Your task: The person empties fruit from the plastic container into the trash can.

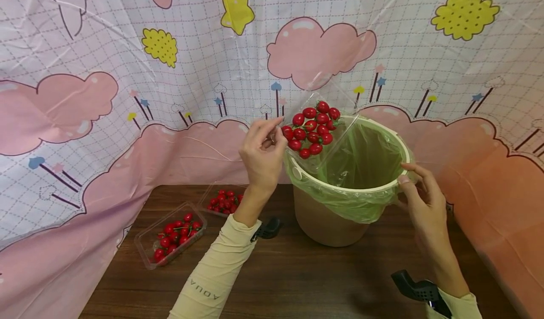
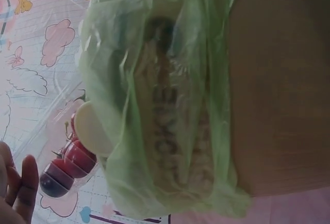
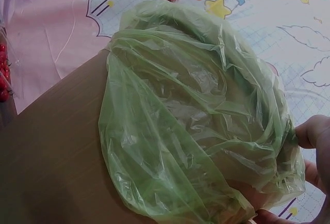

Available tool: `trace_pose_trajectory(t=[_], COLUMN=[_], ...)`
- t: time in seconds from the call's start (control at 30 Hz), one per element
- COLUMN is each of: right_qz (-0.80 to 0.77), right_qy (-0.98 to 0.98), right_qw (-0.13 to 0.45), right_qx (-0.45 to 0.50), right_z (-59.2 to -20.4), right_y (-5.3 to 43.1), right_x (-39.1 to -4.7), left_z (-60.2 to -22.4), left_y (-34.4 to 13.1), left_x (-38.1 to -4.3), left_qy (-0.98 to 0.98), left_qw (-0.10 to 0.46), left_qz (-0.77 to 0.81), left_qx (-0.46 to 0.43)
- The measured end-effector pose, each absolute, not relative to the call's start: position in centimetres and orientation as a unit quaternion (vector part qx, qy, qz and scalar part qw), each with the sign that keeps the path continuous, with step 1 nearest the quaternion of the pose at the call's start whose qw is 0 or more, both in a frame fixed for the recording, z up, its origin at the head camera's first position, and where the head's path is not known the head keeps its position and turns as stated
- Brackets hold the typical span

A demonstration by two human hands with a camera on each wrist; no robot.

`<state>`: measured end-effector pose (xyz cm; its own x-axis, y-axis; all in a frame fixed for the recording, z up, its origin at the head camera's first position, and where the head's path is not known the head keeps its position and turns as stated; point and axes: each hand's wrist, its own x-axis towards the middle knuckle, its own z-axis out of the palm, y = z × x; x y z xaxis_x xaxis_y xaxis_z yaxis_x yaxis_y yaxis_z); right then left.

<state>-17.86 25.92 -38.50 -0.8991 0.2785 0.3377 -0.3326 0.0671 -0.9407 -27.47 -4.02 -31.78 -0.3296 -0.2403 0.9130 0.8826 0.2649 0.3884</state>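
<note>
My left hand (image 1: 263, 149) pinches the near-left edge of a clear plastic container (image 1: 338, 142), held tilted above the left rim of a bin (image 1: 331, 220). Several red cherry tomatoes (image 1: 312, 126), some with green stems, are in this container. In the left wrist view, part of the tomatoes (image 2: 80, 158) shows behind the bin's edge. A green plastic bag (image 1: 340, 198) lines the bin and folds over its cream rim (image 1: 365, 190). On the right side, my right hand (image 1: 425, 196) grips that rim, with thumb and fingers about the bag in the right wrist view.
Left of the bin, a second clear container (image 1: 146, 243) of cherry tomatoes (image 1: 174, 234) stands on the dark wooden table (image 1: 272, 281). Behind it is another batch of tomatoes (image 1: 223, 201), partly hidden by my left arm. A patterned cloth (image 1: 204, 73) hangs around the table.
</note>
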Motion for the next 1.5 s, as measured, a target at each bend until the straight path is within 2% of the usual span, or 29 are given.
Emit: trace_pose_trajectory(t=[0.67,1.5], right_qz=[0.698,0.701], right_qy=[-0.681,-0.675], right_qw=[0.221,0.228], right_qx=[0.008,0.009], right_z=[-38.3,-38.4], right_y=[25.9,25.8], right_x=[-18.0,-18.0], left_z=[-32.7,-33.1], left_y=[-3.3,-2.9], left_x=[-27.5,-27.5], left_qy=[-0.614,-0.625], left_qw=[0.559,0.583], left_qz=[-0.477,-0.411], left_qx=[-0.288,-0.317])
